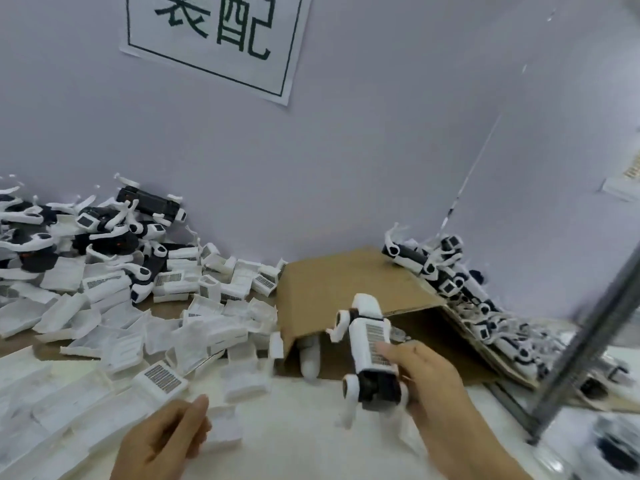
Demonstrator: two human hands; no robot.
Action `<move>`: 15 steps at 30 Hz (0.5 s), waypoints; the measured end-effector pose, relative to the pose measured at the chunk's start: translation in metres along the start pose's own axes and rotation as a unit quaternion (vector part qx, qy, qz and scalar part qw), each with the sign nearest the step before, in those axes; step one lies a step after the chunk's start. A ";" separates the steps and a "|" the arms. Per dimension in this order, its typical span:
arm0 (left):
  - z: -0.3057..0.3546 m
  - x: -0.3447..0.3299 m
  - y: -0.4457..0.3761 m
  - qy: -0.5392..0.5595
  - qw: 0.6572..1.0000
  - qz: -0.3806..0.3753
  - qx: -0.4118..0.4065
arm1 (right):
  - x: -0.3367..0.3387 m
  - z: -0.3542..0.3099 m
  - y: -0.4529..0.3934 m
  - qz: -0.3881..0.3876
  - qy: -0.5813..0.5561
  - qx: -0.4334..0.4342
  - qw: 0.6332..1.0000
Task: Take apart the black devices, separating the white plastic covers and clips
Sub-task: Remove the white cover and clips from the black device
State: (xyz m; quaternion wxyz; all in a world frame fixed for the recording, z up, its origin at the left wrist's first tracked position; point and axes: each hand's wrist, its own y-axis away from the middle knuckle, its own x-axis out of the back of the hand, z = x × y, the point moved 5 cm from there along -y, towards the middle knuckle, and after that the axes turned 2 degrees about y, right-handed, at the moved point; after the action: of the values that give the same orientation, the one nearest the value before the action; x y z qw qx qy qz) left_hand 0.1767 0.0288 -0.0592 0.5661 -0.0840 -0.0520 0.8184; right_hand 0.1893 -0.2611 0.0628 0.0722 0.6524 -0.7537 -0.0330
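My right hand (pixel 433 386) grips a black device (pixel 372 355) wrapped in a white barcoded cover, with white clips sticking out at its corners. It is held upright above the white table, in front of the cardboard. My left hand (pixel 166 445) hovers low at the bottom left with loosely curled fingers and holds nothing. A heap of loose white plastic covers (pixel 138 327) spreads over the table to the left. Behind it lies a pile of black devices (pixel 104 233) with white clips against the wall.
A tilted cardboard sheet (pixel 346 282) leans in the middle, with another pile of black and white devices (pixel 460 282) on its right. A metal frame post (pixel 588 327) slants down at the right. A paper sign (pixel 221 36) hangs on the wall.
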 end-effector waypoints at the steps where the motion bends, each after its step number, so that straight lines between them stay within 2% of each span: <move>1: -0.003 -0.001 -0.001 0.003 1.000 0.007 0.000 | 0.017 -0.019 -0.005 0.003 -0.009 0.002 1.000; 4: -0.011 -0.006 -0.004 0.008 1.000 0.023 0.009 | 0.062 -0.094 -0.026 0.050 -0.047 0.068 0.995; 6: -0.016 -0.007 -0.007 0.023 0.999 0.030 0.018 | 0.088 -0.145 -0.042 0.099 -0.125 0.112 0.981; 9: -0.020 -0.012 -0.008 0.036 0.999 0.003 0.038 | 0.112 -0.180 -0.060 0.138 -0.167 0.135 0.967; 13: -0.018 -0.016 -0.006 0.058 0.996 -0.026 0.057 | 0.103 -0.121 -0.065 0.210 -0.074 0.112 0.969; 15: -0.011 -0.013 -0.007 0.058 0.996 0.018 0.062 | 0.071 -0.068 -0.059 0.197 -0.065 0.117 0.971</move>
State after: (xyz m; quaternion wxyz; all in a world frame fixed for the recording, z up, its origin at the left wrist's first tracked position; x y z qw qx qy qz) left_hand 0.1894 0.0191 -0.0682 0.5576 -0.0973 0.0328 0.8237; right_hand 0.2472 -0.3371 0.1264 -0.0481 0.4911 -0.8693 0.0280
